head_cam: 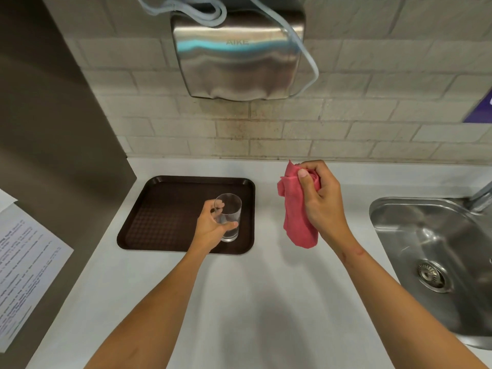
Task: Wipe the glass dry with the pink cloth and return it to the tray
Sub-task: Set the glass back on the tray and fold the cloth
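Observation:
A clear drinking glass point(231, 209) stands upright on the dark brown tray point(165, 209), near the tray's right side. My left hand point(213, 227) is wrapped around the glass, thumb and fingers on its wall. My right hand point(320, 193) is raised above the white counter to the right of the tray and grips the pink cloth point(296, 219), which hangs bunched below my fist. The cloth and the glass are apart.
A steel sink point(436, 251) with a drain is set in the counter at the right, a tap at its far edge. A steel hand dryer point(237, 57) hangs on the tiled wall. A grey panel with a printed sheet point(24, 265) stands at the left.

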